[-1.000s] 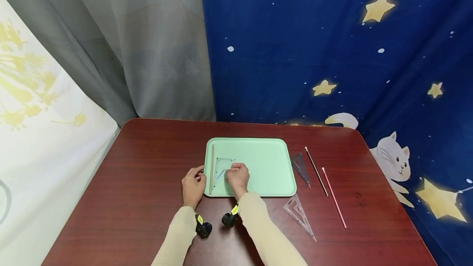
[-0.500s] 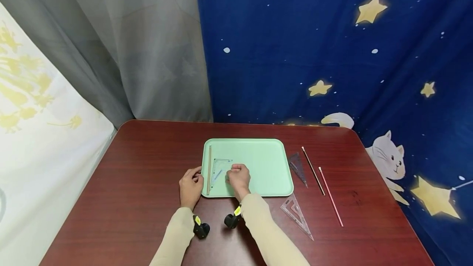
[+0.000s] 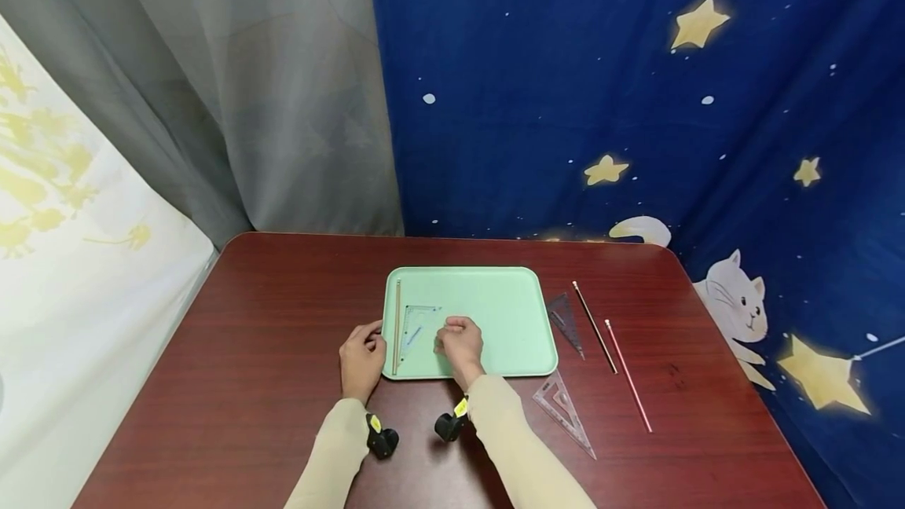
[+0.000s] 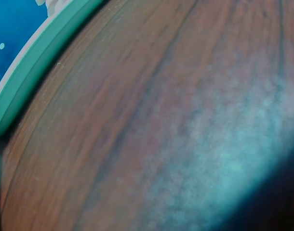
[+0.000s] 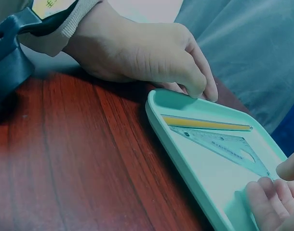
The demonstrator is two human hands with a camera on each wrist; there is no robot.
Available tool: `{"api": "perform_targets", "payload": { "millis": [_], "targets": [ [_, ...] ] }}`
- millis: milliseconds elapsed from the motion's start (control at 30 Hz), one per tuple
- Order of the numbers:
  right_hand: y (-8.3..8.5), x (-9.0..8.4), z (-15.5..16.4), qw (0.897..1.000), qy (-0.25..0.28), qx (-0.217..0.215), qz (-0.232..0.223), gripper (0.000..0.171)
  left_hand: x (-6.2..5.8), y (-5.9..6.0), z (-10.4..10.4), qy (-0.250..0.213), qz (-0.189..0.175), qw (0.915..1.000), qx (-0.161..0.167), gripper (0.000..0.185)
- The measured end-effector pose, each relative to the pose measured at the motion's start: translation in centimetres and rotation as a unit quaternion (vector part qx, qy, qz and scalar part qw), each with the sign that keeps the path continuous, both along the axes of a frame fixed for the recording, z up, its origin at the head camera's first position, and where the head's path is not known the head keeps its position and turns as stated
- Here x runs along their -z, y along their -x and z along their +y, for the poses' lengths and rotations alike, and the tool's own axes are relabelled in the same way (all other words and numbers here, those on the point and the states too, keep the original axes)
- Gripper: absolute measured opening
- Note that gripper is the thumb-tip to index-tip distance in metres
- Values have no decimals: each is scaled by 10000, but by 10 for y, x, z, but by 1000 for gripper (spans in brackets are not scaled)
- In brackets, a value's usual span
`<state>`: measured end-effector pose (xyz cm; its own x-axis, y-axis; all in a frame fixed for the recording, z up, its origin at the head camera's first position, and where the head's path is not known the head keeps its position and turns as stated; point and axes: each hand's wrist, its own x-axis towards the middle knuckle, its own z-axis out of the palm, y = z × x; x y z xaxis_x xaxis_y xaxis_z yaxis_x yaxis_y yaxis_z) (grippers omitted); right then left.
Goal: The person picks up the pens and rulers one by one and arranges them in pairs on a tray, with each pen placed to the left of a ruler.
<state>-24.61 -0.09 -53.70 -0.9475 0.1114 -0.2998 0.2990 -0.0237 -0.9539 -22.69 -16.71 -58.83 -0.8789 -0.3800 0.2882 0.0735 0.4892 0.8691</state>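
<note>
In the head view, a pale green tray holds a pencil along its left side, with a clear set square beside it. My left hand is at the tray's left rim, fingertips right at the edge, bent loosely. My right hand hovers over the tray just right of the set square, fingers loosely bent. The right wrist view shows its thumb and fingers apart, close to the square's tip, with nothing seen between them. The left wrist view catches only the tray's rim.
Right of the tray lie a dark set square, a clear pinkish set square, a dark pencil and a pink pencil. The red-brown table ends at curtains behind.
My right hand has drawn slightly right, away from the clear set square, which stays beside the pencil. The left hand keeps its place at the rim. The head view has shifted a little.
</note>
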Motion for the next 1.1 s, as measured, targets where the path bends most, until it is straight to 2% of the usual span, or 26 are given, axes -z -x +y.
{"api": "perform_targets", "payload": {
  "millis": [433,767,1100],
  "targets": [
    [-5,-1,15,9998,161,110,-11,33,0,1,1,71,94,9999,-39,26],
    [-7,2,24,9995,277,120,-72,34,1,-1,-1,31,46,10000,-9,27],
    [-16,-4,34,9987,507,101,-5,37,1,0,-1,-4,-91,10000,15,27]
  ]
}}
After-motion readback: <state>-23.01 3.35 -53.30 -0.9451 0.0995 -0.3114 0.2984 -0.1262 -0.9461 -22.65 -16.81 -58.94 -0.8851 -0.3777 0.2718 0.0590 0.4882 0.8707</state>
